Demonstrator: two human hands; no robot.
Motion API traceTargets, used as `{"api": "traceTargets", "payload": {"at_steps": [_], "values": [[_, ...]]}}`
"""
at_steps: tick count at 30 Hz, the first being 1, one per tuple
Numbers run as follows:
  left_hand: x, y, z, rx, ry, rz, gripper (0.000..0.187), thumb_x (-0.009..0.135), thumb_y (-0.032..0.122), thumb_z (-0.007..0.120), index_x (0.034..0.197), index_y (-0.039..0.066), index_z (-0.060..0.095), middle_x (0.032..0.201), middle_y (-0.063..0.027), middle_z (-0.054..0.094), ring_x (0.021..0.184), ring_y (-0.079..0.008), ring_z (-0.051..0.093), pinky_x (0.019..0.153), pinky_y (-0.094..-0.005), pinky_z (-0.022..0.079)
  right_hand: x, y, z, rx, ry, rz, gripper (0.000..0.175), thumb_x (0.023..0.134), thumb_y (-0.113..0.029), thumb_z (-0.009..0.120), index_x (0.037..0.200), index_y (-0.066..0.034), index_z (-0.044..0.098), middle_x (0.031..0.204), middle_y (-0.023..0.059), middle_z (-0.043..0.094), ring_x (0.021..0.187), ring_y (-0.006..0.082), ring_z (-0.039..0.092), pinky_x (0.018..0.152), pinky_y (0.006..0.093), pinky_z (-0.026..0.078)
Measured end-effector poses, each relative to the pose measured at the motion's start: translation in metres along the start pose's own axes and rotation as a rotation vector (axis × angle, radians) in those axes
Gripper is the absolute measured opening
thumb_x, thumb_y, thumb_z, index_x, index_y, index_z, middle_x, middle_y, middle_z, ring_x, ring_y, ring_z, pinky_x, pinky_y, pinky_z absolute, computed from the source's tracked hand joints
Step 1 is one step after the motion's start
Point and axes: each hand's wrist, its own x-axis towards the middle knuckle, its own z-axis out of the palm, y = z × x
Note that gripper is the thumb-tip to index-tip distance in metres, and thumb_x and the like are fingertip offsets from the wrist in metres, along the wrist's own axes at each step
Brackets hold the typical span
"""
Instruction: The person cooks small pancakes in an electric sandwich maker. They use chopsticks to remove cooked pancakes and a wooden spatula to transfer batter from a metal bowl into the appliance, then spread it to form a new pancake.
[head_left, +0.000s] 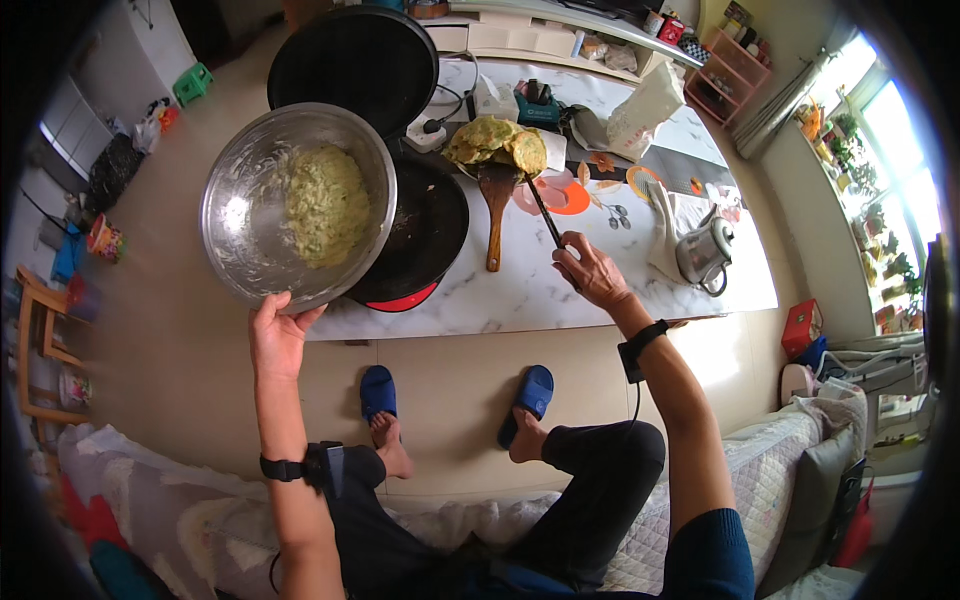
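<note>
My left hand (279, 334) grips the near rim of a steel mixing bowl (240, 255), which is tilted and holds pale green-flecked batter (328, 206). Under and beside the bowl is a dark round pan (431, 232) on a red-edged base, its raised black lid or upper plate (352, 67) behind. My right hand (589, 268) holds dark chopsticks (544, 211), their far ends at a plate of browned green-flecked pancakes (499, 142). A wooden spatula (495, 217) rests with its blade against the plate, its handle pointing towards me. The pan's surface is partly hidden by the bowl.
A metal teapot (705, 247) stands by a cloth (664, 225) at the table's right. Behind the plate are a power strip (425, 135) with a cable, a teal box (537, 109) and a paper bag (645, 112). The marble-patterned tabletop (480, 300) ends just before my knees.
</note>
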Motion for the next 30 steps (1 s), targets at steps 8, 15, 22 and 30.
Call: {"api": "traceTargets", "payload": {"at_steps": [8, 15, 22, 30], "values": [[0.015, -0.010, -0.029, 0.024, 0.091, 0.070, 0.024, 0.084, 0.006, 0.053, 0.106, -0.002, 0.058, 0.107, -0.0122, 0.063, 0.092, -0.0252, 0.066, 0.075, -0.0399, 0.061, 0.007, 0.005, 0.011, -0.130, -0.217, -0.103, 0.044, 0.079, -0.002, 0.056, 0.121, -0.0123, 0.054, 0.119, 0.0071, 0.048, 0.101, 0.0263, 0.058, 0.084, 0.0355, 0.051], [0.007, -0.008, -0.020, 0.016, 0.086, 0.130, 0.028, 0.082, 0.005, 0.053, 0.108, -0.003, 0.056, 0.108, -0.0124, 0.062, 0.091, -0.0261, 0.066, 0.073, -0.0397, 0.061, 0.041, -0.036, 0.046, 0.151, 0.071, 0.333, 0.027, 0.081, 0.001, 0.055, 0.107, -0.0058, 0.052, 0.104, 0.0138, 0.052, 0.089, 0.0317, 0.058, 0.075, 0.0440, 0.048], [0.003, -0.005, -0.015, -0.006, 0.081, 0.116, 0.040, 0.078, 0.001, 0.053, 0.118, -0.004, 0.050, 0.112, -0.0150, 0.060, 0.094, -0.0297, 0.065, 0.073, -0.0445, 0.061, 0.097, -0.051, 0.118, 0.430, 0.094, 0.793, 0.050, 0.076, -0.005, 0.061, 0.120, 0.0010, 0.038, 0.112, 0.0271, 0.050, 0.101, 0.0415, 0.054, 0.082, 0.0461, 0.046], [0.010, 0.001, -0.021, 0.022, 0.090, 0.071, 0.047, 0.075, -0.001, 0.051, 0.122, -0.006, 0.045, 0.114, -0.0168, 0.056, 0.093, -0.0304, 0.064, 0.073, -0.0445, 0.061, 0.108, -0.092, 0.036, 0.229, 0.260, 0.661, 0.038, 0.088, -0.003, 0.046, 0.126, 0.0020, 0.041, 0.113, 0.0251, 0.053, 0.106, 0.0419, 0.052, 0.089, 0.0468, 0.043]]}}
